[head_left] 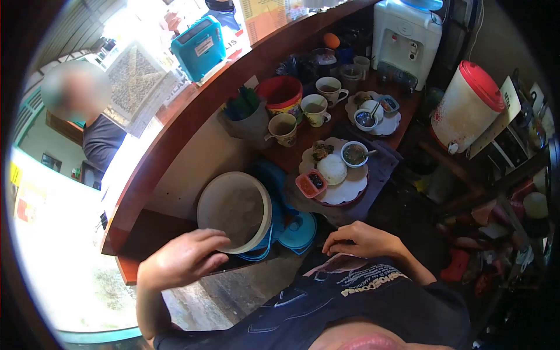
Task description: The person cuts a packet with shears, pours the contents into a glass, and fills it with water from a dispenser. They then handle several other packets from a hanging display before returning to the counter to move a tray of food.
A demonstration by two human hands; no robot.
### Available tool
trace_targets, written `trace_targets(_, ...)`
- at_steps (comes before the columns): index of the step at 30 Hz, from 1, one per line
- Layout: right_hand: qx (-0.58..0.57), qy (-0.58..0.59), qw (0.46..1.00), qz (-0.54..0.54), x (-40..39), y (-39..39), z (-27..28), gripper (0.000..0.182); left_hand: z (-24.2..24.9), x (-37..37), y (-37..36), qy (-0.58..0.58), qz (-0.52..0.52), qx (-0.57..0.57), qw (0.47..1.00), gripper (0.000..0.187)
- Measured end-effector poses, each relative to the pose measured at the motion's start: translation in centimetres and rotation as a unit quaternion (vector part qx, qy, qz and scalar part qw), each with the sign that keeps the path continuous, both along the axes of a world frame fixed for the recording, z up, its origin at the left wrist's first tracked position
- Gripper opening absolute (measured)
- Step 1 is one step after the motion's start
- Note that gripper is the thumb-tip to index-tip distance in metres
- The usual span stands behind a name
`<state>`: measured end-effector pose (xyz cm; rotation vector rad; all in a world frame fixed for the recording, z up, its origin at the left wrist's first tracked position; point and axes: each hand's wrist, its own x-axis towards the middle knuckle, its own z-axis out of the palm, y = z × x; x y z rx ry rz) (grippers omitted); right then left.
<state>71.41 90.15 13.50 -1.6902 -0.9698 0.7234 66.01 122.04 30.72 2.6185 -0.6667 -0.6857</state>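
You have daylight pouring in from the left, blown out to white beyond the table (198,108) — while the rack (496,185) at right sinks into murky shadow. Your wide lens bows the view inside black corners — and a person's head (76,90) is blurred over.

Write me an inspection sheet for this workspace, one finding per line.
Surface: brown table, bearing two plates of food.
Job's things: pale bucket, uncovered, near the left hand; blue lid beside the bucket.
Clutter: three mugs and a red tub crowded together.
Grippers: left hand open, nothing seen in it; right hand, fingers curled, nothing seen in it.
Cables: thin white cord, upper right.
Surroundings: water dispenser, red-lidded container, a person beyond the counter.
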Motion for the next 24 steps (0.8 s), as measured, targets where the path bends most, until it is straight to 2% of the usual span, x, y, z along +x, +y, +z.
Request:
trace_targets(3,-0.035,0.006,0.999,0.009,-0.1,-0.4,-0.3,0.016,-1.0,-2.4,-1.2,0.005,0.02,-0.047,0.999,0.032)
trace_targets(13,-0.042,-0.025,0.999,0.017,-1.0,-0.6,-1.3,0.016,-5.6,-6.1,-2.9,0.014,0.065,-0.174,0.982,0.031)
trace_targets(16,-0.024,-0.035,0.999,0.015,-1.3,-0.8,-2.0,0.015,-8.3,-5.7,-3.7,0.053,0.071,-0.226,0.97,0.031)
trace_targets(20,-0.065,-0.017,0.998,-0.002,-1.8,-1.8,-2.9,0.015,-12.6,-4.8,-5.2,0.08,0.095,-0.272,0.954,0.031)
trace_targets(24,-0.084,-0.002,0.996,-0.042,-1.7,-3.4,-4.3,0.015,-17.3,-4.5,-6.4,0.143,0.155,-0.3,0.93,0.03)
